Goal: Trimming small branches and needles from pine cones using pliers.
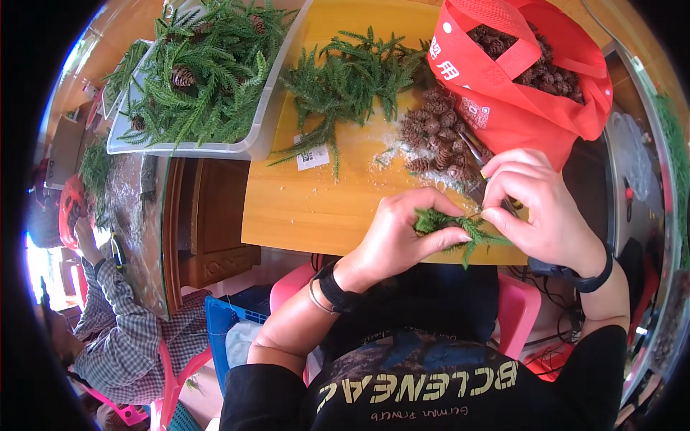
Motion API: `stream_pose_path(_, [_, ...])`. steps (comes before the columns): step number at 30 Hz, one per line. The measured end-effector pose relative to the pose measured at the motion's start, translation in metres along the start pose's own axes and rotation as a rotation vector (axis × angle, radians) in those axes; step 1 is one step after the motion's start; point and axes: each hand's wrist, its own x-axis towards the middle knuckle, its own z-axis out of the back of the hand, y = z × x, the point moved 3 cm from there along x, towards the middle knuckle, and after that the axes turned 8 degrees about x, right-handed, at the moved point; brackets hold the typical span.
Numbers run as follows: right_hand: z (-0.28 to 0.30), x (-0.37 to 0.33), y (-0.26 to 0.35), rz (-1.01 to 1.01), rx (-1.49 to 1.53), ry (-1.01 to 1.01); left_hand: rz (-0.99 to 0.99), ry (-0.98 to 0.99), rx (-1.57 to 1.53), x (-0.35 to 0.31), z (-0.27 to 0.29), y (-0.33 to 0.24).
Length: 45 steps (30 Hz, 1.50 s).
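Hands meet at 5 o'clock over the near edge of the wooden table [302,208]. Left hand [402,233] is closed around a small green evergreen sprig [460,228], pinching its foliage. Right hand [535,205] grips the sprig's stem end with narrow fingertips and also carries small pliers [480,164]. Sprig appears light, soft and springy; the stiffer stem looks like the best place to hold it. Loose pine cones [435,136] lie at 1 o'clock beside a red bag [503,86].
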Motion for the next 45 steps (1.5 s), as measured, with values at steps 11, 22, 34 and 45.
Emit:
stream_pose_path(11, [0.006,0.001,0.007,0.326,-0.197,-0.078,0.378,0.167,-0.869,-0.003,-0.009,0.018])
stream_pose_path(22, [0.007,0.005,0.008,0.134,-0.106,0.021,0.312,0.113,-0.567,-0.002,-0.006,0.009])
stream_pose_path(34, [0.006,-0.001,0.001,0.273,-0.076,-0.117,0.366,0.146,-0.792,-0.005,-0.008,0.017])
stream_pose_path(45, [0.007,0.000,0.010,0.425,-0.233,-0.104,0.369,0.209,-0.929,-0.007,-0.010,0.018])
